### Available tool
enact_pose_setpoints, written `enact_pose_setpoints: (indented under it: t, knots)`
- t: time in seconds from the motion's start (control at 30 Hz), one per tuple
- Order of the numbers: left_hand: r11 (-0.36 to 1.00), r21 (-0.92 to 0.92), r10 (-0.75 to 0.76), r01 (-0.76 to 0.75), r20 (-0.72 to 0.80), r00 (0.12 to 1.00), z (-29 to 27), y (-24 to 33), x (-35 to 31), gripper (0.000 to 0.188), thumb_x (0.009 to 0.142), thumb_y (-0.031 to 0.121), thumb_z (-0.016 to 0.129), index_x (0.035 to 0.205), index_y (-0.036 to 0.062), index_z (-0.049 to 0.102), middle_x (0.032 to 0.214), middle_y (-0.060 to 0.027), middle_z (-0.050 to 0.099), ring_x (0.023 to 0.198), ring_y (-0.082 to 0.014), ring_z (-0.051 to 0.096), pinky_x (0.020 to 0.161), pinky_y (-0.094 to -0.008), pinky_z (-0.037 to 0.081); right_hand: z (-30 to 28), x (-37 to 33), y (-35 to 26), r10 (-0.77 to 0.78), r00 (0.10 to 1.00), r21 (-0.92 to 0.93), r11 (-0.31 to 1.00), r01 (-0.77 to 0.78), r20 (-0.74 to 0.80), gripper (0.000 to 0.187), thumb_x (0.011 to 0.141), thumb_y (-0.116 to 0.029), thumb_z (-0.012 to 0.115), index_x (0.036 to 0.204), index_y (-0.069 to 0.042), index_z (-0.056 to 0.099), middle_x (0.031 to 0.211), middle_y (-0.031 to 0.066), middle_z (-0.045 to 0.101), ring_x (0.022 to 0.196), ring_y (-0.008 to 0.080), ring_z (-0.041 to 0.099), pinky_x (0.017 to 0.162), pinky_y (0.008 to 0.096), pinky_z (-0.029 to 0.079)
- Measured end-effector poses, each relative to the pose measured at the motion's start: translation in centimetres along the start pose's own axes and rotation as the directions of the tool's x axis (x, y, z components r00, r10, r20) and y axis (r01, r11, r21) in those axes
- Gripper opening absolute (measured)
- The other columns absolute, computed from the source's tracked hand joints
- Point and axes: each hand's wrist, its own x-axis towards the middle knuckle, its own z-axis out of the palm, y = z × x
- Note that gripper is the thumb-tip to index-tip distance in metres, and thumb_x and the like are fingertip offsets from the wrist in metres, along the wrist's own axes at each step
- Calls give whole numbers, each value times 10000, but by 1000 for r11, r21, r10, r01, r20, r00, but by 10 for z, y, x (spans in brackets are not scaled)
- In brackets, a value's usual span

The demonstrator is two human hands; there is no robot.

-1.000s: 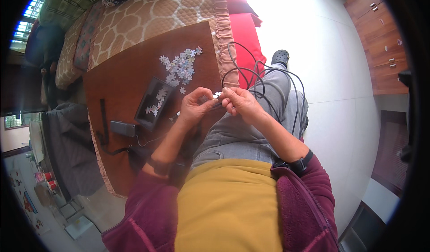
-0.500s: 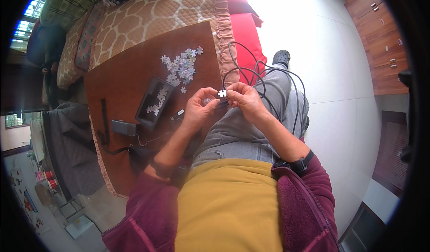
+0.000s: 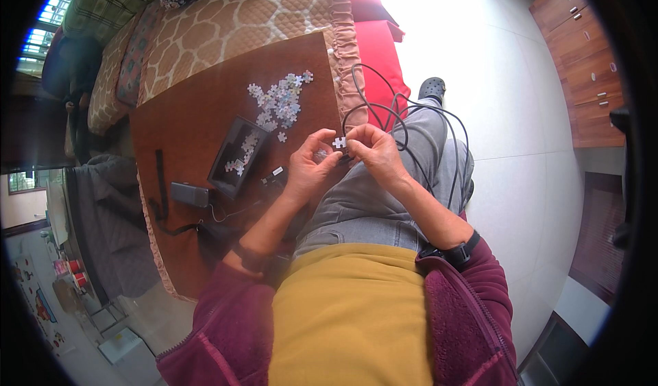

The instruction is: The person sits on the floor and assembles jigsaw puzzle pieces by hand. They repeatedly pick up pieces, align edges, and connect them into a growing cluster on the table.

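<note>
Above my lap, my right hand (image 3: 377, 154) pinches a small pale jigsaw puzzle piece (image 3: 339, 142) between thumb and forefinger. Close on its left is my left hand (image 3: 312, 166), its fingers curled round a few whitish bits that look like more puzzle pieces (image 3: 320, 154); the hand partly hides them. On the brown board (image 3: 185, 105) to the left lies a heap of loose puzzle pieces (image 3: 281, 101) in pale and bluish tones. Nearer my left hand, a dark open box (image 3: 223, 160) holds several pieces.
A black cable (image 3: 445, 112) loops over my right leg. On the board are a dark grey block-shaped device (image 3: 190, 195), a black strap (image 3: 161, 180) and a small white-labelled item (image 3: 277, 171). A bed with a patterned quilt (image 3: 240, 16) lies beyond; wooden drawers (image 3: 582, 57) stand far right.
The thumb and forefinger of my left hand have spread a little wider, showing more of the whitish bits. The right hand keeps its pinch on the puzzle piece, almost unmoved.
</note>
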Motion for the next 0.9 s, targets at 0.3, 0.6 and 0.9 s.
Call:
enact_pose_setpoints:
  t: [0.3, 0.6, 0.9]
  knots:
    - [999, 45, -6, 6, -1, 1000, 0, 4, 1, 342, 853, 52, 724, 1182, 82, 635, 827, 63, 572, 691, 5, 494, 608, -148, 416, 4, 1, 1, -10, 1000, 0, 1000, 10, -3, 54, 879, -50, 624, 925, -22, 620, 781, -16, 620, 649, 40, 537, 568, 196, 437]
    - [996, 61, 61, -59, -26, 998, -7, -4, 2, 295, 849, 34, 719, 1139, 62, 668, 846, 38, 586, 766, -30, 539, 665, -179, 462, 4, 2, 4, 33, 999, 30, 999, -33, 19, 82, 879, -67, 635, 948, -25, 621, 797, -13, 622, 658, 48, 544, 585, 201, 450]
    - [976, 171, 157, -132, -139, 978, -15, -5, 7, 287, 840, 37, 726, 1122, 62, 679, 828, 34, 587, 756, -35, 527, 640, -188, 443, 0, 2, 7, 102, 995, -71, 992, -101, 15, 111, 887, -63, 657, 986, -21, 626, 868, -2, 632, 705, 58, 562, 635, 206, 460]
